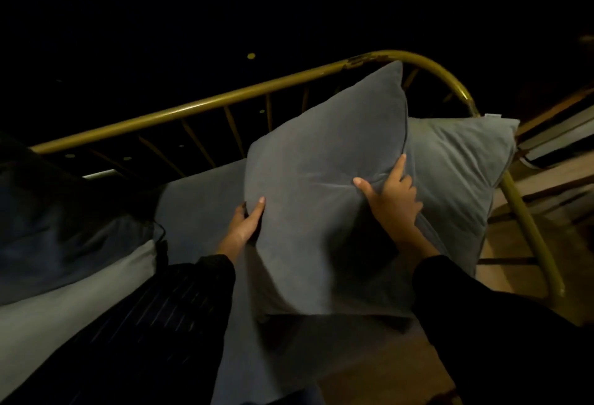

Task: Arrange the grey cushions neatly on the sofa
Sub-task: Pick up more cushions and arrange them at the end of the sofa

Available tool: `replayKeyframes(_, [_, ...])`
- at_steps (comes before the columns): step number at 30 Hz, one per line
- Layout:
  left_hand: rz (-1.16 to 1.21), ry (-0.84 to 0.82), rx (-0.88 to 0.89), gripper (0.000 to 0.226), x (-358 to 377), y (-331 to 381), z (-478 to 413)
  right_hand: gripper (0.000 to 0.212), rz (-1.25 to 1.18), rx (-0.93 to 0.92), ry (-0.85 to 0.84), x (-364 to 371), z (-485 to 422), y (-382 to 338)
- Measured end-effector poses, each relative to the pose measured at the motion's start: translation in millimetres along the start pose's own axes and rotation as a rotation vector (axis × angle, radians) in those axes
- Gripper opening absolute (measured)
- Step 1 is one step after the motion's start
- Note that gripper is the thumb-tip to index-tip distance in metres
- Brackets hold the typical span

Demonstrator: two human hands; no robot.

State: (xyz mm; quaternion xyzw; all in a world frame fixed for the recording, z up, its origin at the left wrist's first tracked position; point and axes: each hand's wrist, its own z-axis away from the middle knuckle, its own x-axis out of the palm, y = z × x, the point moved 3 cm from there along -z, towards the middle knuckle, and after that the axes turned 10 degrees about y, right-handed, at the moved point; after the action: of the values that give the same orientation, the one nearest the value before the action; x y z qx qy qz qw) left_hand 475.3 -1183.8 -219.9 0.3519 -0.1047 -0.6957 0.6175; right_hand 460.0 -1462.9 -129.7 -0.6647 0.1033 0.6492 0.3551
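Observation:
A large dark grey cushion [318, 186] stands tilted on the sofa's grey seat pad [199, 208]. My left hand [246, 221] grips its lower left edge, thumb on the front. My right hand [393, 194] pinches its right side, creasing the fabric. Behind it to the right, a lighter grey cushion [459, 173] leans against the curved end of the sofa's brass-coloured rail [199, 103]. The lower part of the light cushion is hidden by the dark one and my right arm.
A dark blue cushion [61, 221] lies at the left over a pale grey one [64, 305]. The rail bends down along the sofa's right end [527, 227]. Beyond it is a wooden floor with furniture legs. The background is dark.

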Motion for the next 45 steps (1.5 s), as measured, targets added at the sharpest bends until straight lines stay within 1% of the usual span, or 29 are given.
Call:
replayKeyframes(3, [0.180, -0.049, -0.034, 0.096, 6.3, -5.0, -24.0, 0.107, -0.065, 0.016, -0.053, 3.0, -14.3, 2.5])
replayKeyframes(4, [0.227, -0.073, -0.043, 0.098, 8.6, -8.2, -34.4, 0.108, -0.084, 0.016, -0.066, 4.3, -17.6, 3.7])
replayKeyframes(6, [0.315, -0.135, -0.092, 0.090, 13.7, -9.6, -45.9, 0.107, -0.120, 0.015, -0.085, 5.8, -22.2, 7.0])
replayKeyframes(8, [0.375, -0.202, -0.179, 0.089, 16.6, -9.5, -47.4, 0.106, -0.167, 0.007, -0.090, 7.3, -26.1, 11.9])
replayKeyframes(10, [0.408, -0.223, -0.188, 0.078, 14.7, -4.7, -40.0, 0.107, -0.230, -0.019, -0.080, 3.6, -25.5, 17.3])
replayKeyframes(11, [0.428, -0.208, -0.182, 0.078, 12.4, -3.3, -35.7, 0.108, -0.281, -0.024, -0.075, -1.1, -23.7, 19.8])
replayKeyframes(12, [0.439, -0.189, -0.178, 0.085, 8.5, -2.1, -27.9, 0.108, -0.340, -0.023, -0.077, -6.8, -21.1, 21.7])
replayKeyframes(14, [0.446, -0.083, -0.154, 0.100, -4.9, -1.2, -15.9, 0.108, -0.460, 0.004, -0.099, -15.4, -19.0, 26.9])
replayKeyframes(16, [0.461, -0.014, -0.079, 0.107, -19.0, 4.8, 2.4, 0.105, -0.588, 0.061, -0.129, -30.2, -14.4, 25.9])
replayKeyframes(17, [0.456, 0.010, -0.032, 0.107, -24.6, 10.1, 16.1, 0.098, -0.653, 0.086, -0.129, -39.8, -11.0, 24.1])
replayKeyframes(18, [0.446, 0.031, 0.028, 0.102, -30.0, 15.1, 30.8, 0.086, -0.712, 0.095, -0.123, -51.9, -5.6, 21.1])
replayKeyframes(19, [0.439, 0.061, 0.082, 0.092, -35.2, 19.4, 48.0, 0.074, -0.762, 0.085, -0.119, -63.5, -1.4, 20.7])
replayKeyframes(20, [0.435, 0.095, 0.127, 0.081, -40.2, 20.9, 62.7, 0.066, -0.786, 0.049, -0.116, -76.7, 5.0, 19.0])
replayKeyframes(21, [0.434, 0.121, 0.160, 0.073, -46.1, 20.9, 77.6, 0.064, -0.805, 0.015, -0.117, -89.4, 11.5, 17.0])
replayKeyframes(23, [0.455, 0.154, 0.211, 0.069, -61.2, 16.7, 105.7, 0.067, -0.839, -0.027, -0.128, -110.5, 27.8, 14.1])
replayKeyframes(26, [0.483, 0.222, 0.295, 0.068, -98.0, 4.9, 144.5, 0.070, -0.902, -0.079, -0.152, -132.8, 61.5, 1.6])
replayKeyframes(27, [0.488, 0.259, 0.326, 0.069, -113.3, 0.9, 156.8, 0.074, -0.922, -0.094, -0.163, -136.7, 73.3, -3.9])
replayKeyframes(30, [0.492, 0.399, 0.429, 0.075, -166.9, -11.2, 195.5, 0.103, -1.025, -0.098, -0.244, -141.9, 112.8, -27.2])
replayKeyframes(33, [0.502, 0.539, 0.484, 0.077, -231.2, -30.1, 230.8, 0.105, -1.143, -0.114, -0.339, -126.9, 149.0, -56.8])
replayKeyframes(36, [0.517, 0.691, 0.555, 0.077, -298.4, -61.0, 262.6, 0.096, -1.239, -0.148, -0.459, -97.7, 197.4, -93.4])
replayKeyframes(37, [0.514, 0.741, 0.564, 0.078, -320.8, -74.6, 269.0, 0.098, -1.254, -0.147, -0.515, -83.3, 214.2, -104.4])
replayKeyframes(38, [0.508, 0.777, 0.559, 0.082, -342.6, -89.0, 273.8, 0.105, -1.256, -0.143, -0.573, -67.6, 231.7, -116.2])
replayKeyframes(40, [0.471, 0.838, 0.507, 0.093, -384.2, -118.8, 274.4, 0.118, -1.229, -0.147, -0.700, -37.3, 267.5, -141.5])
replayKeyframes(41, [0.433, 0.888, 0.463, 0.102, -402.5, -132.4, 271.3, 0.116, -1.197, -0.167, -0.758, -21.9, 285.2, -154.6])
replayKeyframes(43, [0.300, 0.953, 0.320, 0.124, -429.9, -158.9, 257.9, 0.095, -1.058, -0.230, -0.860, 9.5, 319.4, -177.8])
replayKeyframes(44, [0.205, 0.938, 0.222, 0.130, -434.2, -170.8, 251.0, 0.094, -0.954, -0.291, -0.915, 27.4, 335.2, -187.1])
replayKeyframes(45, [0.097, 0.892, 0.139, 0.132, -432.3, -182.7, 243.2, 0.102, -0.830, -0.374, -0.976, 45.8, 350.6, -195.2])
